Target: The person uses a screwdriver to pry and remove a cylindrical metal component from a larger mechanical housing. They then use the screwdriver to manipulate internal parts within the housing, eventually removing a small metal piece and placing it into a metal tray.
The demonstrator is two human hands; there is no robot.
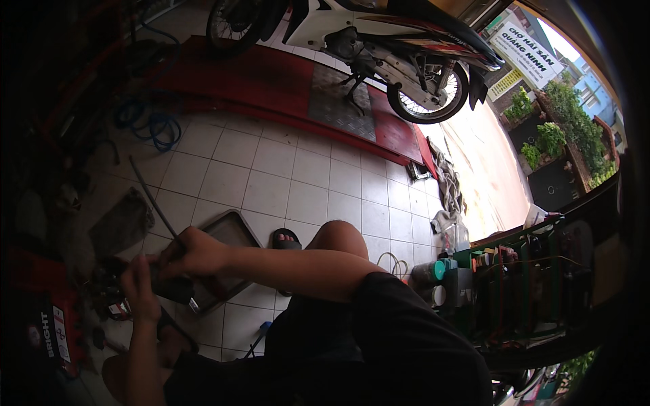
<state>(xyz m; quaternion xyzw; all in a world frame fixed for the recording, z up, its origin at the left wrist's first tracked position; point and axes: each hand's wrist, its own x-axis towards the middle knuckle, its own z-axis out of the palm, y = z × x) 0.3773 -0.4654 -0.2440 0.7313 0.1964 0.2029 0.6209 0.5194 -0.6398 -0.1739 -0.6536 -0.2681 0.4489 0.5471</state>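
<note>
I squat on a tiled floor with both hands at the lower left. My right hand [193,254] reaches across my knee and is closed around the lower end of a thin dark rod [152,196] that slants up to the left. My left hand [139,284] is just below it, with fingers curled on a dark part [172,289] held between the two hands. The dim light hides what the part is. A shallow metal tray [233,227] lies on the tiles right behind my hands.
A white motorcycle [379,40] stands on a red lift ramp [271,78] at the back. A blue hose coil [159,128] and a grey rag [122,223] lie on the left. A red box [51,325] stands at the lower left. A green rack [514,284] with cans is on the right. A blue-handled tool [261,331] lies by my sandalled foot [286,239].
</note>
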